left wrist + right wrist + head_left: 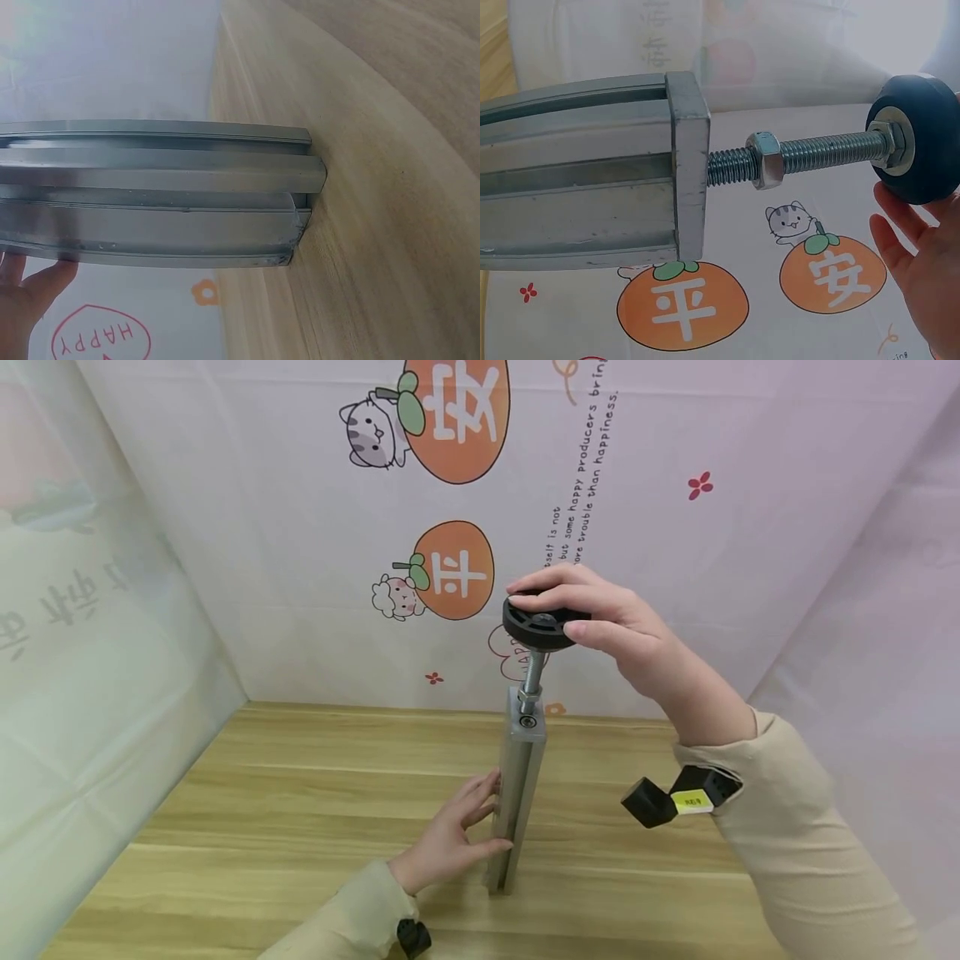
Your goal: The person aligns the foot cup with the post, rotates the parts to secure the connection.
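An aluminium profile (517,793) stands upright on the wooden table, its lower end at the tabletop in the left wrist view. From the plate (692,165) on its upper end rises a levelling foot, whose threaded rod (832,152) carries a hex nut (767,160) a short way off the plate. The foot's round black base (525,628) is uppermost. My right hand (626,631) grips this base from the right, fingers over the top and thumb at the near rim. Lower down, my left hand (450,839) holds the profile from the left between thumb and fingers.
The wooden table (300,827) ends at a printed white cloth (300,527) hung behind it. More white cloth closes in the left (112,610) and right sides. A small black camera (697,789) sits on the right sleeve, another (413,937) on the left.
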Available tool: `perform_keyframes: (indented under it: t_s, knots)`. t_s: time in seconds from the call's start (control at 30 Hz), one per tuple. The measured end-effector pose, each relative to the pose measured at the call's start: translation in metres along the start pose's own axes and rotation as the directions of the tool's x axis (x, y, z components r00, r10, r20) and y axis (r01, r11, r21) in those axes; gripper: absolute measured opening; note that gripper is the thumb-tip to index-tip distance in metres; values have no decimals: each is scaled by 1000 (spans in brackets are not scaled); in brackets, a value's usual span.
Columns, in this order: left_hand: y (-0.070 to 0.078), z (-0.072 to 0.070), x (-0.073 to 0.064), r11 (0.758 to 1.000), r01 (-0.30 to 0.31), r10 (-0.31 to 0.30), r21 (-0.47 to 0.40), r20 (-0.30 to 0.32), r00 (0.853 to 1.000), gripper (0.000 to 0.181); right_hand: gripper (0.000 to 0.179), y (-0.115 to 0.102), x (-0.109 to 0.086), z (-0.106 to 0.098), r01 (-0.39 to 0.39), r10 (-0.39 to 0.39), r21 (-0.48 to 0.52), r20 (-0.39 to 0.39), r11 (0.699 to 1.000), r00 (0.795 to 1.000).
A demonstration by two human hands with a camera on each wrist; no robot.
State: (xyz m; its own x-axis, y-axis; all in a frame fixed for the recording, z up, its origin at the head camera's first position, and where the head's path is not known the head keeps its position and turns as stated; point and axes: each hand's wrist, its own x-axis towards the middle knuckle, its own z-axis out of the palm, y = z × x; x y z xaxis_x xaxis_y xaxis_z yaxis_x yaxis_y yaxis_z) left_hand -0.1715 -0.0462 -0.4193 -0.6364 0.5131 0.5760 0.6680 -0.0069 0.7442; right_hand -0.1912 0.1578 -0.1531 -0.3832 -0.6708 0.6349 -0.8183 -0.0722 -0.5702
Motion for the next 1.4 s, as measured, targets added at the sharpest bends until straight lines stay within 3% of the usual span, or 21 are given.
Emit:
perform_keyframes:
  t_s: [0.13,0.27,0.4,0.57,0.73,0.93,1.17,1.3,1.4]
  knots:
    - [0,0,0,1000,10,-10,-3,5,1000,87,45,1,0,1,20,-23,-131,-19,991,1000]
    - [1,0,0,999,31,-31,-14,11,999,87,42,-1,0,3,7,-21,-271,-47,963,999]
    - [2,-1,1,1000,24,-24,-13,11,1000,86,39,-4,0,6,-14,-12,-332,-74,943,997]
    - [1,-2,1,1000,4,-4,-9,10,1000,88,36,-7,1,12,-12,-33,-439,-95,898,995]
    - [1,-1,0,1000,0,1,-1,9,1000,89,35,-9,0,16,-20,-45,-481,-123,876,991]
    - [4,-1,-2,1000,12,-12,1,3,1000,89,67,-11,2,23,-27,-111,-610,-188,792,976]
    - [6,-1,1,1000,14,-14,-3,16,1000,92,38,-15,5,28,-58,-159,-711,-235,701,959]
    - [5,0,0,1000,12,-12,-8,12,1000,92,44,-13,5,32,-73,-208,-753,-273,654,939]
    - [5,1,-1,1000,26,-26,-13,8,1000,90,56,-10,4,33,-72,-234,-763,-285,643,930]
